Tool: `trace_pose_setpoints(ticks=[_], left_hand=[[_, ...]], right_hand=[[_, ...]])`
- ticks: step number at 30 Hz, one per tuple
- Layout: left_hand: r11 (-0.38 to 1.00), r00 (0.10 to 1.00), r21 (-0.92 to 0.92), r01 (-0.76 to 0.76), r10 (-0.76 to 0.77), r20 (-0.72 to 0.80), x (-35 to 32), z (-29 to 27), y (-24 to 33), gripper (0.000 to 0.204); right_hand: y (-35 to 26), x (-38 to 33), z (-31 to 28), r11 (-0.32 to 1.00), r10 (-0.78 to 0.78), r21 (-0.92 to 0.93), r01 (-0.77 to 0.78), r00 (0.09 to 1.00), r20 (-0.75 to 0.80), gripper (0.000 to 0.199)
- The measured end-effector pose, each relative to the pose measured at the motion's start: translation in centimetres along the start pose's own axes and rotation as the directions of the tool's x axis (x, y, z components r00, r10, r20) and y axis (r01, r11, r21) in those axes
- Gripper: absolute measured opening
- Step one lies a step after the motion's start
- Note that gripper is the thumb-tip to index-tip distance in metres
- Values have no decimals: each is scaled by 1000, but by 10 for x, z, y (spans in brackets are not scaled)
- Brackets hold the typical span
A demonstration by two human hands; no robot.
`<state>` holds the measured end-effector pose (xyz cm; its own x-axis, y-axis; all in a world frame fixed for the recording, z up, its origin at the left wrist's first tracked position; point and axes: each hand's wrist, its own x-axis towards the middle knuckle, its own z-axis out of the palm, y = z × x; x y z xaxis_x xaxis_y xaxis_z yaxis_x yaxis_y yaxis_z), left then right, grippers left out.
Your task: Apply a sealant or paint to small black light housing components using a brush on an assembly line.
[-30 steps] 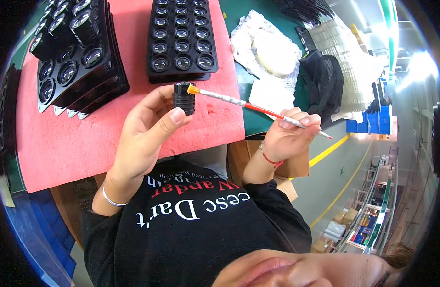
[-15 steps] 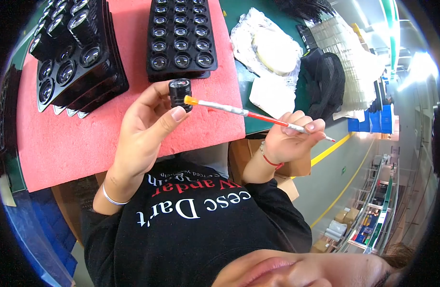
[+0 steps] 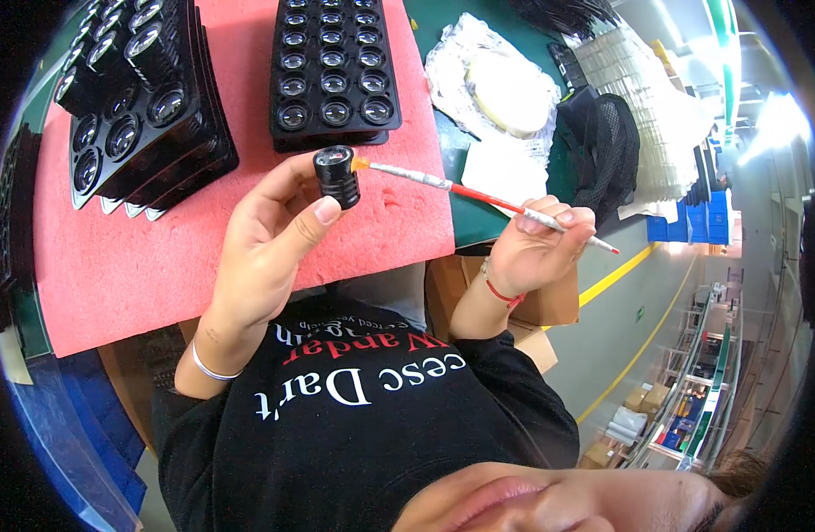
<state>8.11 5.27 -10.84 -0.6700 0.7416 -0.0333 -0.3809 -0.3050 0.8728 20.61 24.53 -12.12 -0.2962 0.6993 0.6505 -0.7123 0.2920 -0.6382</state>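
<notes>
My left hand [image 3: 276, 235] grips a small black lens barrel [image 3: 339, 188] between thumb and fingers, its glass end facing up. In my right hand [image 3: 542, 246] is a thin paintbrush [image 3: 480, 196] with a red and silver-wrapped handle, pinched near its back end. The brush's orange bristles touch the barrel's side just below the upper rim. Both hands are above the front part of a pink foam mat [image 3: 159, 297].
A black tray of lenses [image 3: 334, 84] lies beyond my left hand. Stacked trays [image 3: 150, 133] with loose lens barrels stand at the left. Right of the mat are crumpled white wrapping [image 3: 452, 66], a white pad [image 3: 505, 182] and a black mesh item [image 3: 610, 151].
The brush tip has moved up along the barrel's side, toward its top rim. My left hand holds the barrel in nearly the same place.
</notes>
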Motion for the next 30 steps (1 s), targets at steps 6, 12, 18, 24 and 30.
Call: trace_pose_setpoints(ticks=[6, 12, 18, 24, 30], left_hand=[[993, 993, -13, -115, 114, -42, -5, 2, -2, 36], [369, 669, 737, -567, 728, 150, -26, -15, 41, 32], [21, 394, 996, -81, 919, 12, -32, -36, 96, 30], [-59, 628, 996, 69, 778, 3, -16, -45, 123, 29], [-144, 663, 984, 108, 748, 37, -4, -46, 126, 28]], right_hand=[[6, -4, -2, 996, -7, 91, 19, 993, -122, 22], [11, -13, -1, 993, -119, -54, 108, 961, -250, 28], [13, -16, 1, 979, -181, -128, 158, 963, -200, 31], [13, -13, 4, 979, -185, -129, 161, 960, -210, 30], [15, -12, 1, 971, -200, -178, 159, 949, -245, 31]])
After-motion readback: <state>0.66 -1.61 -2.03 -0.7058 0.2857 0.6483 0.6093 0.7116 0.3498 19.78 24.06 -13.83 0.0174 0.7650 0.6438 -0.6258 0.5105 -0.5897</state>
